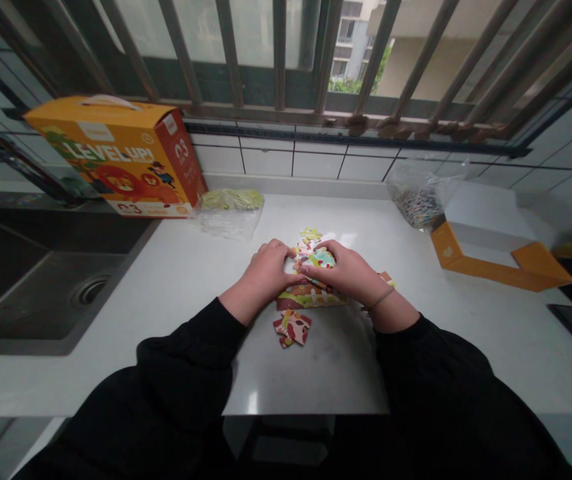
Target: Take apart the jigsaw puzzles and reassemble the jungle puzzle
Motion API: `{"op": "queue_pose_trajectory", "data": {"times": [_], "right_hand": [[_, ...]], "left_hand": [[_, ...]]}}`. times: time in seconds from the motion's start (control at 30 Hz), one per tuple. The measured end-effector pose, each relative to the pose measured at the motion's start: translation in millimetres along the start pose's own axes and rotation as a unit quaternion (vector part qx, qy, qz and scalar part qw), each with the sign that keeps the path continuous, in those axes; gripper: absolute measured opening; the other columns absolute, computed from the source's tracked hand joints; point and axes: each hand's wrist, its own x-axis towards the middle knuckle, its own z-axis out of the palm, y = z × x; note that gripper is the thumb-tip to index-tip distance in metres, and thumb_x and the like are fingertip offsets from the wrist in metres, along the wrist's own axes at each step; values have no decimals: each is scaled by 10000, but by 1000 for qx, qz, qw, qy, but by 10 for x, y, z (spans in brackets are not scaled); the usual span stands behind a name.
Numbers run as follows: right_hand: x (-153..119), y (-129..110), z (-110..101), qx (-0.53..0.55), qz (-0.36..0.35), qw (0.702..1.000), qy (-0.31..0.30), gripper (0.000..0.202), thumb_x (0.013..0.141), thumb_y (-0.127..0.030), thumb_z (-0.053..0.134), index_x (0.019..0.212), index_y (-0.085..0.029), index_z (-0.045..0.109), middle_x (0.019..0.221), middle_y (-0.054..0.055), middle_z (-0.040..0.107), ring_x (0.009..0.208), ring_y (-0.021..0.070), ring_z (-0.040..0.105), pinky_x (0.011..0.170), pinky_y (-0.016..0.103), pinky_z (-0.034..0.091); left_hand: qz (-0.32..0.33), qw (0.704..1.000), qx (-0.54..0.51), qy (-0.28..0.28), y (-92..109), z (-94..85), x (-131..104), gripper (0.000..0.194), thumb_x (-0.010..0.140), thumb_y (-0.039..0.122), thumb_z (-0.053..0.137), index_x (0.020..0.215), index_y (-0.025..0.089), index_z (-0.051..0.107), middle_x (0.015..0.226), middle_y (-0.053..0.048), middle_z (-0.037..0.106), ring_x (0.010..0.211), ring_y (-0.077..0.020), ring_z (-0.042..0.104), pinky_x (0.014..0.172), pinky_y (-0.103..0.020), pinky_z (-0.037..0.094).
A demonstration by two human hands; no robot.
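Head view: bare left hand [265, 265] and bare right hand [355, 272], black sleeves, curve in from both sides around a multicoloured flat printed puzzle section [324, 258] on the glossy white countertop [191, 300]. Fingers and thumbs are bent at its edges; cannot tell whether either hand pinches a piece or just steadies. Lower printed strip with white fence [311, 297] lies just below the hands; loose pink-and-brown jigsaw pieces [294, 328] heap nearer the body, yellow-green piece [311, 233] beyond. Step looks like aligning pieces; next move likely calls for level pressure at the seams, neighbours held still.
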Motion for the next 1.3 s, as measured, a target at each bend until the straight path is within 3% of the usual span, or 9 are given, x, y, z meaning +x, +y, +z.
{"op": "queue_pose_trajectory", "data": {"times": [0.17, 0.3, 0.4, 0.57, 0.7, 0.8, 0.93, 1.1, 1.3], "right_hand": [[-9, 3, -6, 27, 12, 999, -17, 665, 822, -673, 862, 1282, -239, 656, 1235, 132, 782, 1135, 367, 743, 952, 490, 581], [-11, -2, -15, 48, 3, 999, -9, 665, 780, -630, 896, 1247, -238, 631, 1175, 113, 775, 1064, 337, 738, 917, 460, 581], [-11, 1, -13, 58, -2, 998, 7, 685, 754, -631, 906, 1244, -248, 617, 1142, 91, 765, 1031, 324, 727, 891, 449, 573], [12, 58, -15, 107, 14, 994, 18, 697, 738, -624, 922, 1245, -253, 620, 1143, 84, 766, 1037, 317, 728, 907, 464, 581], [32, 119, -65, 185, 23, 980, 63, 685, 733, -604, 946, 1227, -249, 631, 1152, 96, 765, 1029, 306, 746, 878, 455, 629], [34, 126, -102, 259, 46, 962, 72, 697, 745, -617, 943, 1248, -242, 638, 1103, 97, 770, 972, 297, 760, 803, 444, 661], [22, 89, -101, 336, 68, 939, 22, 675, 752, -565, 955, 1251, -225, 657, 1118, 110, 792, 949, 288, 777, 809, 447, 679], [23, 122, -98, 254, 25, 966, -41, 594, 791, -547, 939, 1253, -243, 723, 1245, 109, 794, 1114, 325, 763, 956, 487, 649], [28, 148, -68, 122, -38, 991, -45, 669, 768, -563, 938, 1293, -237, 682, 1166, 83, 790, 1064, 312, 746, 951, 455, 597]], "left_hand": [[-1, 999, -31, 5, 20, 21, -9, 463, 723, 346, 972, 1054, 217, 675, 1096, -79, 704, 1031, -298, 666, 912, -413, 522], [-1, 995, -100, -13, 67, 11, -64, 436, 777, 303, 904, 1081, 240, 597, 918, 1, 693, 804, -215, 636, 734, -328, 457], [7, 989, -148, -18, 106, -14, -99, 443, 805, 267, 860, 1140, 250, 570, 871, 34, 676, 749, -182, 628, 695, -299, 436], [17, 986, -163, -12, 114, -39, -98, 523, 825, 250, 864, 1261, 252, 576, 892, 37, 678, 792, -183, 658, 726, -301, 466], [59, 993, -106, 3, 45, -52, -66, 728, 752, 358, 978, 1362, 234, 602, 1119, -46, 702, 949, -238, 672, 859, -367, 526], [100, 995, -24, -15, -8, -59, -48, 574, 766, 419, 981, 1238, 225, 717, 1150, -83, 673, 1039, -284, 653, 945, -419, 534], [104, 994, -3, -31, -27, -44, -34, 368, 825, 374, 937, 1107, 222, 756, 1144, -91, 668, 1053, -286, 654, 980, -431, 534], [60, 997, -44, -21, 8, -15, -51, 392, 769, 302, 955, 1050, 214, 696, 1076, -74, 692, 1011, -288, 663, 924, -426, 533], [2, 984, -175, -32, 53, -17, -89, 354, 810, 194, 818, 1104, 236, 626, 898, 11, 699, 812, -201, 662, 751, -338, 512]]}}
